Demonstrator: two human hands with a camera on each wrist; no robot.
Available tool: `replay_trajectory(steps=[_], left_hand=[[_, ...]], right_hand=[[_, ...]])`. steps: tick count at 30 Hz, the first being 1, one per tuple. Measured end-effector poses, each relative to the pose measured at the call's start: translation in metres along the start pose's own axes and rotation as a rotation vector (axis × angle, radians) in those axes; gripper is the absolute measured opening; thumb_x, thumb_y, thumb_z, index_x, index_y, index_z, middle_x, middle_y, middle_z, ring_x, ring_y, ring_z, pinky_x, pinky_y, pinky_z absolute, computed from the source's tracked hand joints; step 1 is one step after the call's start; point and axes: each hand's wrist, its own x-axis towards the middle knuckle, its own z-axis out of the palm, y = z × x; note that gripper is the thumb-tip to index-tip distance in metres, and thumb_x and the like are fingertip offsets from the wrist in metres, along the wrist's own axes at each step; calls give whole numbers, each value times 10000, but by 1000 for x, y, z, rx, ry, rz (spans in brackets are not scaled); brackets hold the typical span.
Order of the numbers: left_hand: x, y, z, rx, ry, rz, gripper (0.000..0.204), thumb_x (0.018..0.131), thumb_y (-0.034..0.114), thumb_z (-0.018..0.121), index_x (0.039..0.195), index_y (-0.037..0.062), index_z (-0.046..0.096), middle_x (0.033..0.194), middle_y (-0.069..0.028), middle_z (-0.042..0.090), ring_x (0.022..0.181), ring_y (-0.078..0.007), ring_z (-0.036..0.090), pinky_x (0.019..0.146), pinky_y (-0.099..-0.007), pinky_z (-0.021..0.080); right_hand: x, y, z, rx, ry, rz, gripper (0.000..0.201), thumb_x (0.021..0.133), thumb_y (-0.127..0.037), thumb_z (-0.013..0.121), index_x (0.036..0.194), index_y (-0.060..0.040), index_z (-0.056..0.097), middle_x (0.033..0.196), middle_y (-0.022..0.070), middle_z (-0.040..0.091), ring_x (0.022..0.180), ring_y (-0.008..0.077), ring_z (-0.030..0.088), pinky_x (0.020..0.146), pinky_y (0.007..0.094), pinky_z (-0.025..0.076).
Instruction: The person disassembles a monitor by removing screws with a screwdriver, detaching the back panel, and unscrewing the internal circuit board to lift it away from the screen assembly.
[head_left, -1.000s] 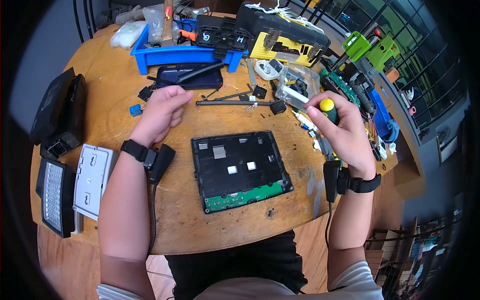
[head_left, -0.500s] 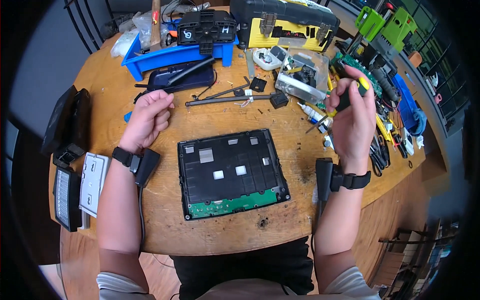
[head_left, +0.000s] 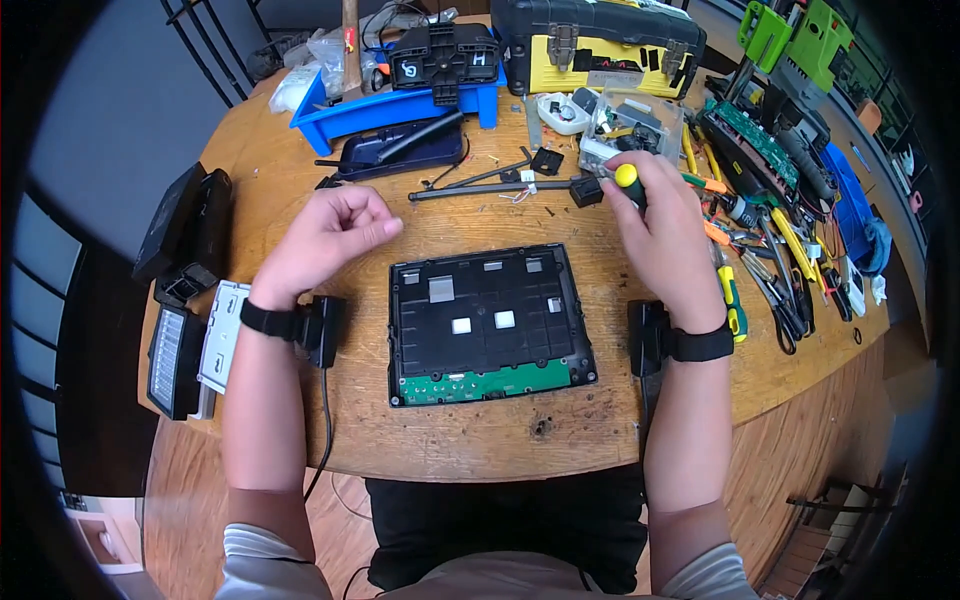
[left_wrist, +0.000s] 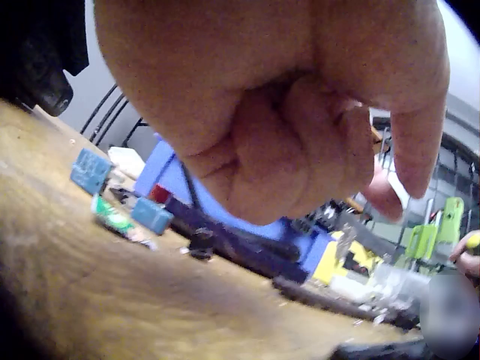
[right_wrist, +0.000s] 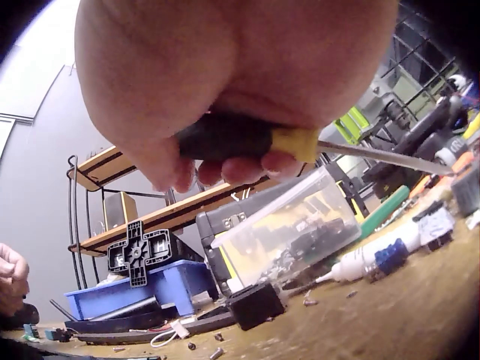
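In the head view my right hand [head_left: 662, 225] holds a screwdriver [head_left: 628, 178] up over the right part of the bench, its yellow cap showing past the thumb. The right wrist view has my fingers wrapped around the dark handle, with the yellow collar and metal shaft [right_wrist: 382, 159] pointing right. My left hand [head_left: 325, 238] hovers at the left with loosely curled fingers and nothing visible in them. Between my forearms lies a flat black plastic panel [head_left: 480, 345] with square cut-outs. A green circuit board [head_left: 490, 383] runs along its near edge.
Behind the panel lie a black rod [head_left: 480, 190] and a dark blue tray [head_left: 425, 152]. Farther back stand a blue bin [head_left: 390, 112] and a yellow-black toolbox [head_left: 610, 50]. Loose tools, including pliers [head_left: 731, 300], crowd the right. A white plate [head_left: 221, 330] is at left.
The right hand turned and shifted inward with the screwdriver; its shaft, visible half a second ago, is now hidden in the head view. The left hand's fingers loosened slightly. The head view shifted.
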Motion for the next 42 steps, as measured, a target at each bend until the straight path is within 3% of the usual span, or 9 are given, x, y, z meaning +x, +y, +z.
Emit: replay_trajectory(steps=[4, 6, 10, 12, 15, 21, 30, 32, 42], left_hand=[[-8, 24, 6, 46, -292, -76, 182, 889, 184, 812, 877, 47, 692, 656, 106, 504, 609, -10, 406, 553, -218, 322], [-9, 31, 6, 218, -455, -123, 219, 837, 193, 857, 864, 48, 696, 640, 98, 506, 596, -16, 415, 548, -237, 342], [-15, 36, 9, 355, -433, -114, 341, 734, 251, 926, 783, 52, 654, 652, 27, 553, 642, -84, 505, 581, -283, 405], [-14, 37, 11, 408, -413, -116, 399, 682, 287, 944, 776, 47, 639, 664, -22, 587, 660, -137, 551, 603, -305, 433], [-12, 35, 18, 524, -395, -115, 469, 624, 351, 950, 747, 46, 615, 683, -76, 639, 648, -216, 600, 616, -346, 455], [-17, 20, 17, 544, -367, -91, 481, 634, 386, 939, 700, 47, 605, 627, -86, 601, 609, -242, 578, 589, -360, 445], [-21, 11, 15, 499, -373, -55, 472, 666, 377, 922, 686, 42, 590, 591, -88, 564, 571, -218, 545, 564, -355, 430], [-21, 8, 16, 471, -367, -50, 485, 661, 335, 953, 725, 53, 564, 615, -29, 544, 586, -142, 520, 540, -314, 393], [-22, 10, 16, 508, -368, -61, 482, 650, 339, 948, 728, 60, 563, 608, -42, 527, 571, -160, 518, 530, -318, 400]], right_hand=[[-3, -2, -7, -30, -60, -33, 182, 873, -112, 736, 988, -9, 639, 929, 210, 656, 908, 414, 639, 790, 467, 508], [-2, -7, -10, -51, -248, 94, 217, 837, -156, 776, 928, 3, 660, 861, 230, 677, 854, 426, 659, 754, 479, 519], [-3, -11, -16, -91, -348, 103, 242, 805, -191, 805, 874, 1, 675, 793, 238, 672, 786, 437, 662, 709, 493, 519], [-3, -16, -24, -55, -639, 101, 254, 788, -207, 822, 849, -5, 679, 780, 238, 667, 755, 441, 655, 695, 494, 520], [-4, -33, -27, 48, -793, 95, 301, 731, -230, 862, 828, -12, 679, 814, 224, 676, 809, 432, 657, 715, 482, 517], [-6, -58, -20, 30, -1043, -30, 424, 661, -200, 888, 947, -23, 629, 943, 185, 680, 968, 430, 635, 791, 485, 508], [-7, -55, -12, -2, -1063, -20, 397, 665, -174, 883, 918, -11, 623, 918, 202, 674, 953, 437, 637, 789, 488, 508], [-7, -55, -10, -1, -1076, -12, 396, 667, -177, 883, 910, -8, 620, 909, 206, 672, 946, 441, 635, 785, 489, 506], [-4, -56, -6, 31, -1114, 32, 373, 679, -177, 879, 892, -4, 626, 872, 205, 655, 901, 445, 629, 755, 490, 497]])
